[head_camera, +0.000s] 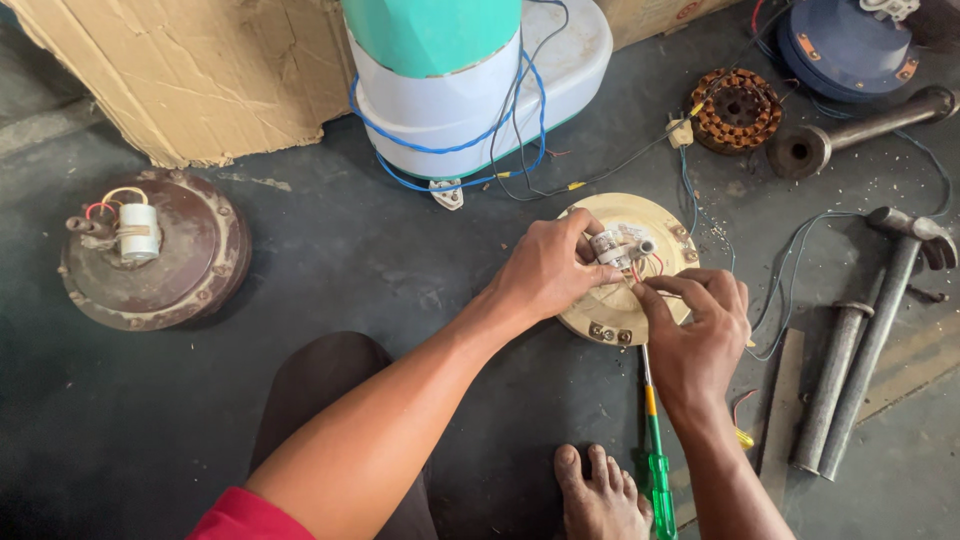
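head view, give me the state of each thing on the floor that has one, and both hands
cream motor housing: flat on the floor, wires exposed
capacitor: pinched on the housing by the left hand
right hand: fingers at the wires beside it
brown motor housing: flat, untouched, own capacitor on top
screwdriver: lying loose
hammer: lying loose
copper winding: out of its housing

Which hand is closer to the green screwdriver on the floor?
Right. The right hand is just above the screwdriver, over its shaft tip. The left hand is farther up and to the left, on the cream disc.
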